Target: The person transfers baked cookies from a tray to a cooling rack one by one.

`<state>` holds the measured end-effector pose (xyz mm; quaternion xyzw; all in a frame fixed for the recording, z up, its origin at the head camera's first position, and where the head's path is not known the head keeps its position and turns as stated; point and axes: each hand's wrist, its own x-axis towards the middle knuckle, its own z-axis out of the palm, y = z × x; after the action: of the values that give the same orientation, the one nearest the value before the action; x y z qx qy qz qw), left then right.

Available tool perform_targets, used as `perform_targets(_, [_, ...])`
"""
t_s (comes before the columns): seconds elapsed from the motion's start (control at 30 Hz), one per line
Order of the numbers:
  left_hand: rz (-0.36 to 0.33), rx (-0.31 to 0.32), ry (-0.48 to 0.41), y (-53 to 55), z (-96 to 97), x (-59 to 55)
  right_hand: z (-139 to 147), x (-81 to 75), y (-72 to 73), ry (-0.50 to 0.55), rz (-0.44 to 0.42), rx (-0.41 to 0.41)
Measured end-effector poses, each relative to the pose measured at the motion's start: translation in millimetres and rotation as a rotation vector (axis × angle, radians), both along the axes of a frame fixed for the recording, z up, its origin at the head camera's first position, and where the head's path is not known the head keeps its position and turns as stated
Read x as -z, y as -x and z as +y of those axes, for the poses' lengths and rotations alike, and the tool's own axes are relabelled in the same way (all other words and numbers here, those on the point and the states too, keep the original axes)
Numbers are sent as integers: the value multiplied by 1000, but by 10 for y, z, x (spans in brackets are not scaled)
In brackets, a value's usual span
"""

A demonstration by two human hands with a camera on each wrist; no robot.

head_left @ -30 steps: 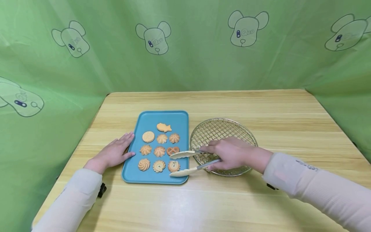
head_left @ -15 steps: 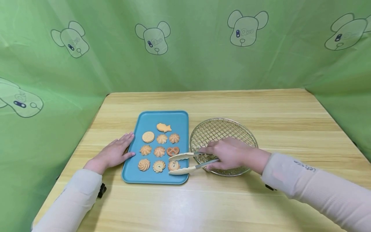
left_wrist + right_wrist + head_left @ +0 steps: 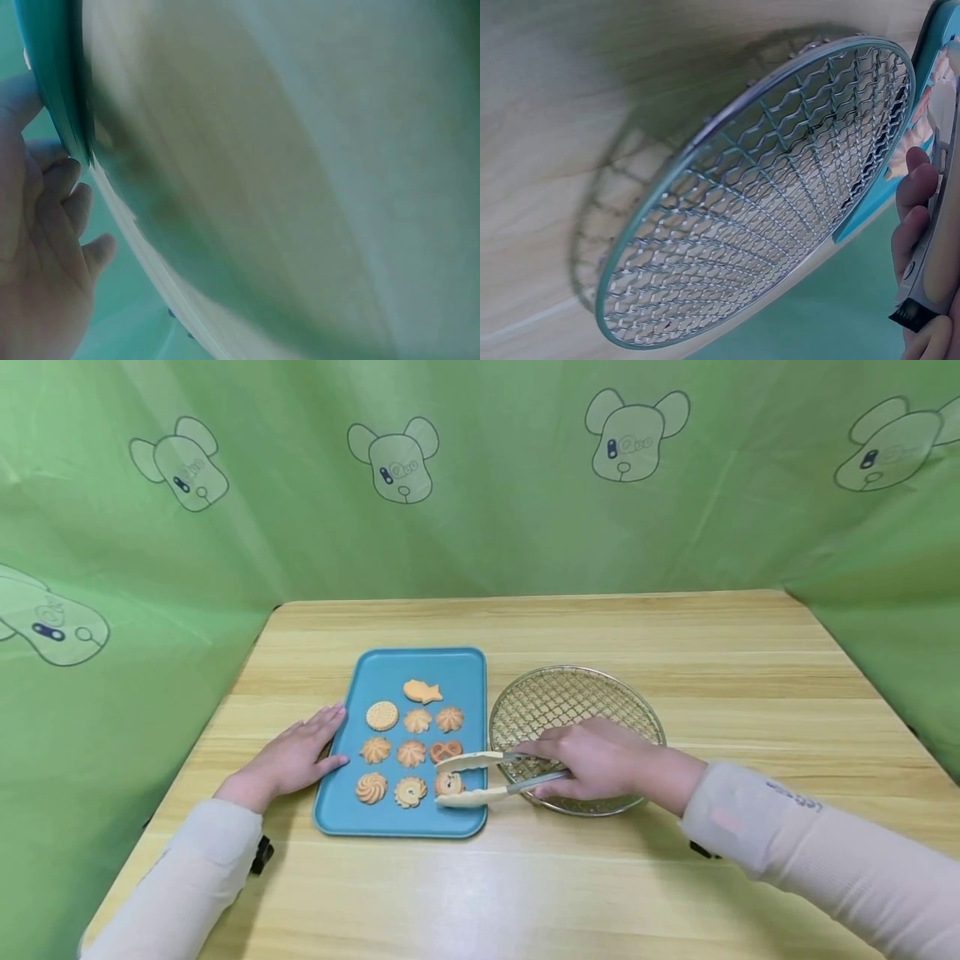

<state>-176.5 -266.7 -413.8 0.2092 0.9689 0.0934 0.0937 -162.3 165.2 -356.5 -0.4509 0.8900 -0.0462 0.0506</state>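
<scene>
My right hand (image 3: 592, 758) grips a pair of tongs (image 3: 480, 795) with cream tips and grey metal arms, reaching left over the tray. The two tips stand on either side of a round face-shaped cookie (image 3: 450, 782) at the tray's lower right. Just beyond the upper tip lies a pretzel-shaped cookie (image 3: 446, 752). My left hand (image 3: 288, 760) rests at the left edge of the blue tray (image 3: 416, 662), fingers straight, thumb at the rim. In the left wrist view, the fingers meet the tray's side. The right wrist view shows fingers along the tong handle (image 3: 926, 247).
Right of the tray stands a round wire rack (image 3: 577, 689), partly under my right hand. Other cookies sit in rows on the tray, with a fish-shaped one (image 3: 422, 692) farthest back. The wooden table (image 3: 720, 643) meets a green curtain (image 3: 510, 543) behind and at the sides.
The tong tips have drawn closer together about the face-shaped cookie, the lower tip moving up toward it. My left hand has stayed in place at the tray.
</scene>
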Motion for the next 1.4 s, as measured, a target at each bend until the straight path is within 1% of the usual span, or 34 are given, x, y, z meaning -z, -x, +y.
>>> perform_targets(0.17, [0, 2, 1, -7, 3, -11, 53, 10, -6, 43, 40, -4])
perform_targets(0.4, [3, 1, 1, -9, -3, 0, 135, -20, -31, 57, 69, 56])
perform_targets(0.47, [4, 0, 2, -10, -10, 7, 167, -29, -30, 68, 73, 67])
perform_targets(0.6, [11, 2, -4, -9, -16, 24, 252, -45, -20, 103, 108, 79])
perform_targets(0.8, [17, 8, -8, -6, -12, 33, 397, -70, -10, 135, 139, 122])
perform_targets(1.0, [10, 8, -8, -18, -14, 11, 528, -98, 5, 114, 133, 192])
perform_targets(1.4, [8, 4, -4, -30, 6, -9, 815, -142, 110, 72, 99, 325])
